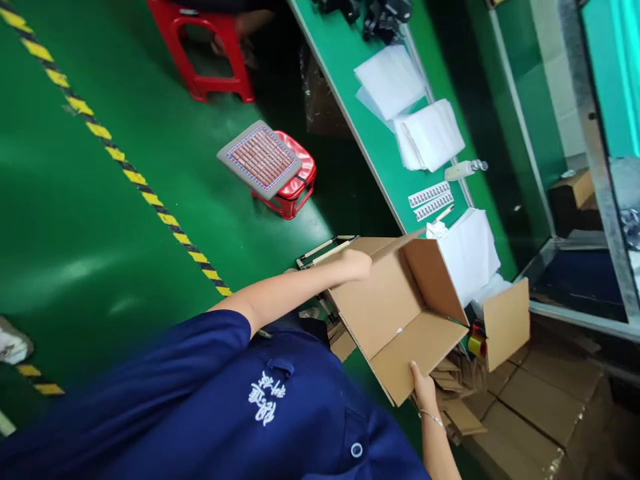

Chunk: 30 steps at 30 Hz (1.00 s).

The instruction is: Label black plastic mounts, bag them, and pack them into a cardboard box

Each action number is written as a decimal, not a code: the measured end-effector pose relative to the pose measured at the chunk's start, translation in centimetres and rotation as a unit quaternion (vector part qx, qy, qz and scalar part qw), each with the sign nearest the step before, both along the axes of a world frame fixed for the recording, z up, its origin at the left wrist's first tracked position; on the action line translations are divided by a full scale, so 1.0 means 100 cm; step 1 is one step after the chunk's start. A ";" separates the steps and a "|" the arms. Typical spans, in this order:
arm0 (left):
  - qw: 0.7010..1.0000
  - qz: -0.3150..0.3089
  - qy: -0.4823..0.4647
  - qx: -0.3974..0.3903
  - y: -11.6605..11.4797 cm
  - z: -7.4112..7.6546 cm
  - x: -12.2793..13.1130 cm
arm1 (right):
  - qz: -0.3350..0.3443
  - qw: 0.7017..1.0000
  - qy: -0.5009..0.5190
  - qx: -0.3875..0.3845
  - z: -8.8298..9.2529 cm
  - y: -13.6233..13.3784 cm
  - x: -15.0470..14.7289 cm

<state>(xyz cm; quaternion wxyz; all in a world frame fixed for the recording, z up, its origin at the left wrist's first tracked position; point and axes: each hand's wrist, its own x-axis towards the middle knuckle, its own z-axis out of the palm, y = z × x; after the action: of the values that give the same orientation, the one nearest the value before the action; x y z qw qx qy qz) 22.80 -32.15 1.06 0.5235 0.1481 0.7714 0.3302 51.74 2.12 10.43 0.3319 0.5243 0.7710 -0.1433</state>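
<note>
Head view: an open cardboard box (387,310) sits between the two grips, a small white scrap (399,331) inside. Right grip (423,387) is closed on its near wall (400,363), thumb uppermost; left grip (356,265) curls at a flap (400,245), fingertips hidden, so its hold cannot be told. Beyond the left grip, a table (377,143) bears white sheets (391,80) and a red stool (305,157) carries a grey-edged panel (260,160).

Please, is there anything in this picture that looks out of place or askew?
Yes, the patterned mat sits askew on a red stool, with much of it jutting past the seat. Some white sheets on the green table are also stacked unevenly, their edges misaligned. I see no spill.
</note>
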 end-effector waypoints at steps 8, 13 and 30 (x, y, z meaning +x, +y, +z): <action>0.995 -0.057 0.083 0.002 -0.006 0.011 -0.007 | 0.005 0.997 0.072 -0.010 0.003 0.001 0.019; 0.989 -0.057 0.132 -0.025 -0.031 0.044 0.069 | 0.067 0.994 0.085 -0.010 0.013 -0.003 0.057; 0.923 0.085 0.308 -0.215 -0.072 0.070 0.122 | 0.183 0.980 0.056 -0.057 0.009 0.001 0.049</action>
<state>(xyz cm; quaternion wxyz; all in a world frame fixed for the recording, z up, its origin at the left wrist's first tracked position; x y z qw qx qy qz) 35.00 -39.38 8.05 0.2494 0.0601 0.9567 0.1373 56.63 2.21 11.32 0.3386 0.3460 0.8614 -0.1533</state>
